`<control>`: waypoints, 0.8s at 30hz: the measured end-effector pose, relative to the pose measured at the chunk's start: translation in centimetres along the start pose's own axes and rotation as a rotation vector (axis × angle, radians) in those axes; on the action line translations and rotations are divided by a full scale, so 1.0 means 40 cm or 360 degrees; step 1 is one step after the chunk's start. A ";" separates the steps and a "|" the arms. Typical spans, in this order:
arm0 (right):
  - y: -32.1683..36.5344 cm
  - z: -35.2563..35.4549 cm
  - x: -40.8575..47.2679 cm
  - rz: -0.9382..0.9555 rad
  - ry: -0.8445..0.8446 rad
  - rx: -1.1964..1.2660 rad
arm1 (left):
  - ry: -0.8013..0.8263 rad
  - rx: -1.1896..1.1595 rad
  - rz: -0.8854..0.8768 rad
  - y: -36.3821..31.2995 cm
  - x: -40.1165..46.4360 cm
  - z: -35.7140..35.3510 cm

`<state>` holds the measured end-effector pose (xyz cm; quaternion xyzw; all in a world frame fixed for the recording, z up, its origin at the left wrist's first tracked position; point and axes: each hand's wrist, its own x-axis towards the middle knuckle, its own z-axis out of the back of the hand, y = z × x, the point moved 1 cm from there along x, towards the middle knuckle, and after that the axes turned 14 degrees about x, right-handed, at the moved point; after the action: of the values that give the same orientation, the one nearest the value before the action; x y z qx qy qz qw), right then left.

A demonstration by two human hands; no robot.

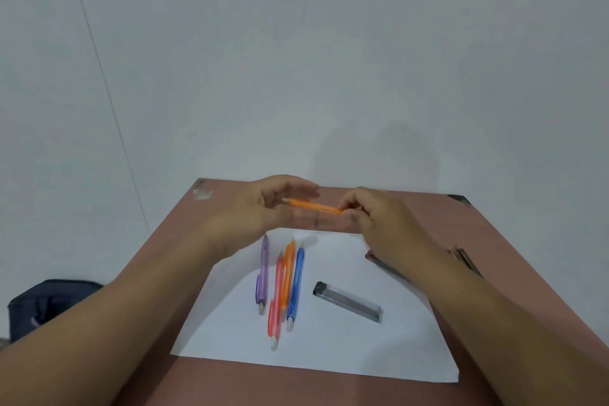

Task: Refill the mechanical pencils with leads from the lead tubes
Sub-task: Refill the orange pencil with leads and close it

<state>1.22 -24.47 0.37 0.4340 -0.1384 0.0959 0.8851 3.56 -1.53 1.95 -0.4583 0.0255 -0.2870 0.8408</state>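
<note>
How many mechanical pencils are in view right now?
5. An orange pencil is held between both hands; purple, pink, orange and blue lie on the paper. None looks hidden.

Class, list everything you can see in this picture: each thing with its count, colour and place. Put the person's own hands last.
Held pencil: one, orange, in the air between both hands, above the table's far part.
Pencils on paper: four, purple, pink, orange, blue, side by side, left of centre.
Lead tube: one, clear grey with a dark cap, on the paper, right of the pencils.
Second tube: one, dark reddish, mostly hidden under the right forearm.
Paper: one white sheet, on the table.
Table: one, reddish brown.
Bag: one, dark, on the floor, left.
Left hand: at the pencil's tip end.
Right hand: fingers pinching the other end.
</note>
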 end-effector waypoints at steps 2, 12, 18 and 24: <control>0.006 -0.021 -0.010 -0.0095 -0.0051 0.0240 | -0.0111 -0.0242 -0.0023 0.004 0.007 -0.012; 0.047 -0.019 -0.050 0.0620 -0.0342 0.0372 | -0.0835 0.0662 -0.0626 0.037 0.017 -0.042; 0.062 -0.036 -0.059 0.1026 -0.0455 0.0275 | -0.0747 0.1082 -0.0864 0.084 0.027 -0.062; 0.043 -0.054 -0.054 0.0771 -0.0397 0.0455 | -0.0662 0.1238 -0.0894 0.108 0.034 -0.075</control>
<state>-0.95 -21.83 -0.33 0.5168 -0.3306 0.2687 0.7426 5.78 -2.68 -2.89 -0.1485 -0.3744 -0.3925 0.8268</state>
